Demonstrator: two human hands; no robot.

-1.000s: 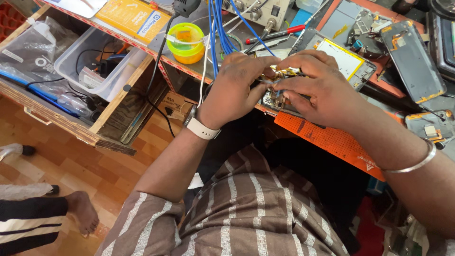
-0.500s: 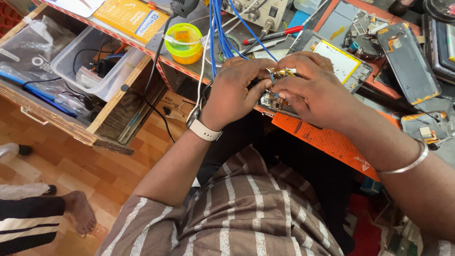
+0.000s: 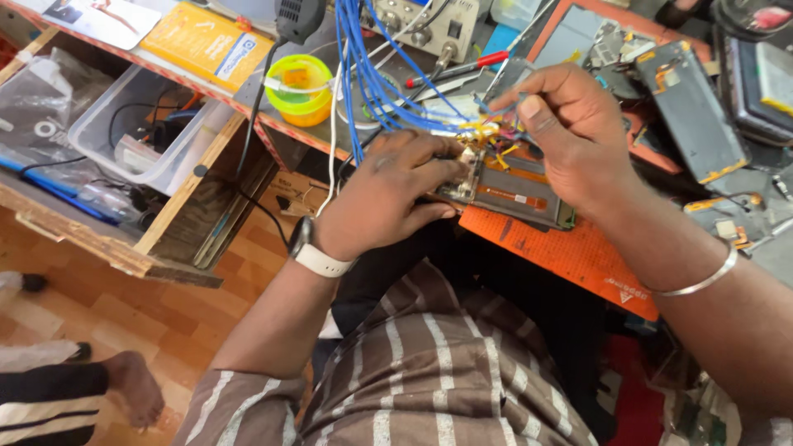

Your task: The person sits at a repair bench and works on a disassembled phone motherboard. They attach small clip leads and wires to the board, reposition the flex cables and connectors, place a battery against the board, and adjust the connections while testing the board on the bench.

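**Two hands on an opened phone at a cluttered repair bench**

At nine o'clock a clear plastic bin [image 3: 140, 132] of dark cables sits in a rough wooden drawer [image 3: 91, 239]. Toward eleven o'clock lie a glossy yellow booklet [image 3: 206, 41] and a round, translucent yellow-green tub [image 3: 299, 87]. A bundle of smooth blue wires [image 3: 372, 74] runs down from twelve o'clock to the middle.

The left hand [image 3: 388, 194], a white watch [image 3: 318, 258] on its wrist, lies curled over the near end of the opened phone [image 3: 512, 186], fingers closed on its edge. The phone is a flat dark rectangle with a bare metal frame, orange flex strips and a yellow tangle at its top; it rests near the centre, on the edge of an orange rubber mat [image 3: 578, 248].

The right hand [image 3: 578, 132], at one o'clock, pinches thin wire ends just above the phone's top, thumb and forefinger pressed narrowly together; a plain silver bangle [image 3: 702, 281] rings the forearm. At two o'clock lies another stripped phone shell [image 3: 690, 111].
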